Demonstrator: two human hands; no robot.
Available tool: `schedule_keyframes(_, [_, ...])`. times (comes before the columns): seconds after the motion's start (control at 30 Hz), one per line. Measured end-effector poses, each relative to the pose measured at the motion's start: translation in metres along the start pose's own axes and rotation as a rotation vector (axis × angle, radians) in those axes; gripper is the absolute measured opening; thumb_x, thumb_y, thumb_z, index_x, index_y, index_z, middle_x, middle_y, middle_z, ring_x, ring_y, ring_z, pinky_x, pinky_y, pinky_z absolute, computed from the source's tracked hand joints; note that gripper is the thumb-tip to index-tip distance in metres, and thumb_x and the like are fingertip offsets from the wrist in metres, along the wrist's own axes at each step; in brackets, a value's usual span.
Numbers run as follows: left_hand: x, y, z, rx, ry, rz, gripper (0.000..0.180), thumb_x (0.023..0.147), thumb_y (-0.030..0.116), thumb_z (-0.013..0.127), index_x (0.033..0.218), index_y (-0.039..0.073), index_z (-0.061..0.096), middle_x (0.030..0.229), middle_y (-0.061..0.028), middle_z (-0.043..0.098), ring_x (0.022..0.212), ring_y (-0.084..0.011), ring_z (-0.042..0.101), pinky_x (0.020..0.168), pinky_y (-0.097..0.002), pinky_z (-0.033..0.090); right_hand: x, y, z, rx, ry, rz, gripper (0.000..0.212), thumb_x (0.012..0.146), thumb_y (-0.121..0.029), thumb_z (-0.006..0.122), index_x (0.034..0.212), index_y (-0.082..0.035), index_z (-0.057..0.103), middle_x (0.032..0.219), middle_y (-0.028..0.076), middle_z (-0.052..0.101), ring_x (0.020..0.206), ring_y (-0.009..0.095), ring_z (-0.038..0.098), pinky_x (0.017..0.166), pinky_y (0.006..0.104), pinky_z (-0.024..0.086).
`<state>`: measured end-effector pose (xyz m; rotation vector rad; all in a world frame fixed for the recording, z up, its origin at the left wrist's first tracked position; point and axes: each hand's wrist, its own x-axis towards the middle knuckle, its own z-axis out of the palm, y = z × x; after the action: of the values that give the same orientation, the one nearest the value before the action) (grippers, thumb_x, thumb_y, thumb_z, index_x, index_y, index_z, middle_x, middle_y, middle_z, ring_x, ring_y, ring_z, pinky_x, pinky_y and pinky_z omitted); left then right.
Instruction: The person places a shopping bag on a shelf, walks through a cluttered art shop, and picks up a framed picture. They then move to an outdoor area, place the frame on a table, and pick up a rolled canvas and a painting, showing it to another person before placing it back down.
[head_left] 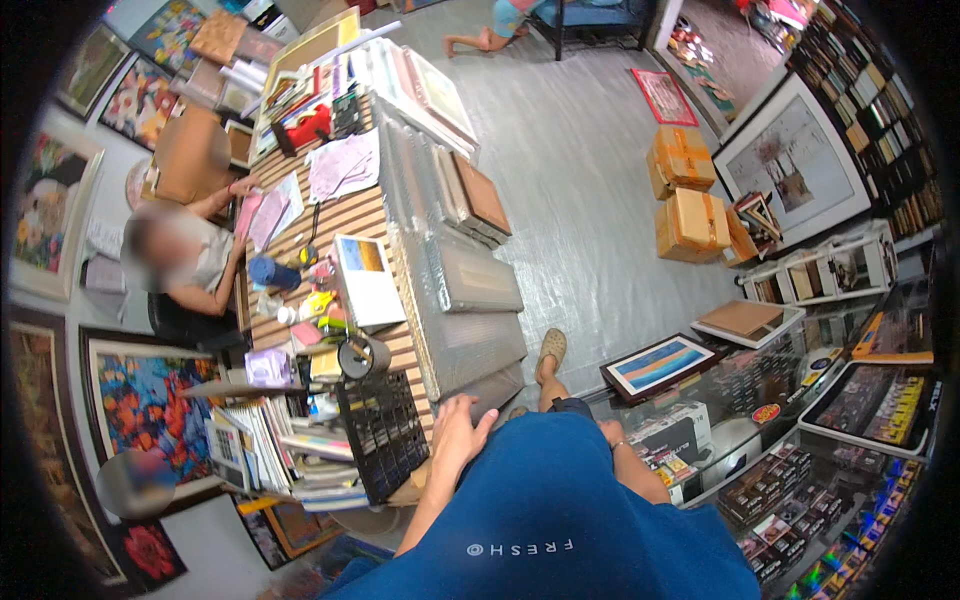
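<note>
My left hand [458,432] is held out at my side with nothing in it. Its fingers are stretched and the thumb is apart. Next to it stands a black gridded rack [384,436] at the near end of the wooden slatted table [412,352]. Wrapped flat frames [468,352] lean against the table's side just beyond that hand. My right hand [612,432] hangs beside my blue shirt [545,490], close to the glass counter [735,440]. Its fingers are mostly hidden, so what they do cannot be seen. A boxed item [672,432] stands near my right forearm.
A person [185,255] sits behind the table, handling pink papers [265,218]. Cardboard boxes [692,225] stand on the grey floor [590,200] ahead. A framed beach picture [660,366] lies on the counter. Another person's legs [485,40] show at the far end.
</note>
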<state>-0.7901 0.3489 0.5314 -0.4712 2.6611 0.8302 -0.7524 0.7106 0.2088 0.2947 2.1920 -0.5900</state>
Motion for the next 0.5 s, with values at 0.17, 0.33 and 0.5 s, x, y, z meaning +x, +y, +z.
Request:
schedule_keyframes(0.17, [0.070, -0.039, 0.029, 0.233, 0.134, -0.265, 0.085, 0.078, 0.049, 0.065, 0.135, -0.006, 0.034, 0.140, -0.0343, 0.028, 0.131, -0.0459, 0.027, 0.108, -0.0474, 0.026, 0.000, 0.037, 0.027, 0.128, 0.001, 0.091, 0.045, 0.085, -0.042, 0.052, 0.088, -0.001, 0.069, 0.096, 0.023, 0.065, 0.094, 0.038, 0.061, 0.082, 0.0459, 0.047])
schedule_keyframes(0.33, [0.118, -0.085, 0.062, 0.221, -0.027, -0.405, 0.107, 0.074, 0.047, 0.070, 0.142, -0.008, 0.009, 0.144, -0.0363, 0.014, 0.137, -0.0445, 0.015, 0.113, -0.0436, 0.017, 0.011, 0.047, 0.037, 0.378, 0.070, 0.095, 0.051, 0.083, -0.049, 0.056, 0.085, 0.000, 0.068, 0.093, 0.020, 0.066, 0.089, 0.038, 0.061, 0.079, 0.0460, 0.047])
schedule_keyframes(0.5, [0.130, -0.104, 0.077, 0.182, -0.228, -0.542, 0.112, 0.075, 0.048, 0.069, 0.140, -0.014, 0.001, 0.146, -0.0360, 0.006, 0.140, -0.0430, 0.005, 0.115, -0.0421, 0.012, 0.025, 0.096, 0.079, 0.363, 0.037, 0.152, 0.032, 0.086, -0.028, 0.054, 0.094, 0.001, 0.067, 0.101, 0.019, 0.065, 0.091, 0.033, 0.062, 0.080, 0.0425, 0.047])
